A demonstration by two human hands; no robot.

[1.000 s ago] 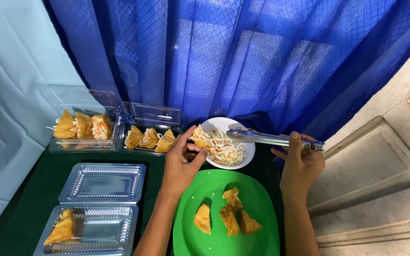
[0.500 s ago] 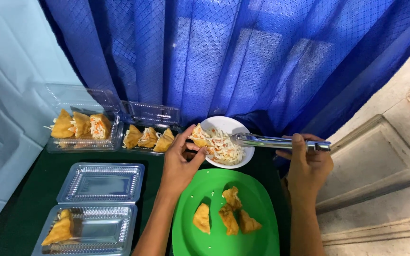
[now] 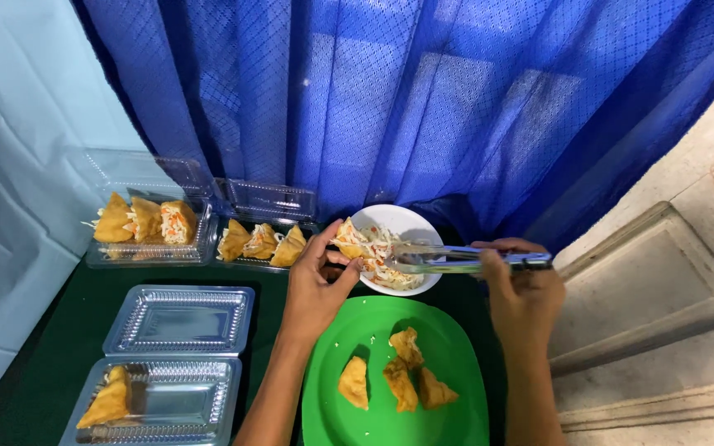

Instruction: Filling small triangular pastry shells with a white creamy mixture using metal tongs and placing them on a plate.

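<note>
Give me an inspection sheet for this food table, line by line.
Surface: dark green table.
Job's things: left hand holds a fried pocket at the white bowl of shredded salad; right hand holds metal tongs reaching into it; green plate with four pockets.
Clutter: clear plastic boxes, some filled.
Grippers: both hands busy.
Cables: nothing seen.
Surroundings: blue curtain, stone floor.

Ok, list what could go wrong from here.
Shredded filling could drop from the tongs as the right hand carries it from the white bowl to the fried piece pinched in the left hand. The bowl sits close to the green plate, so a nudge might tip it.
</note>
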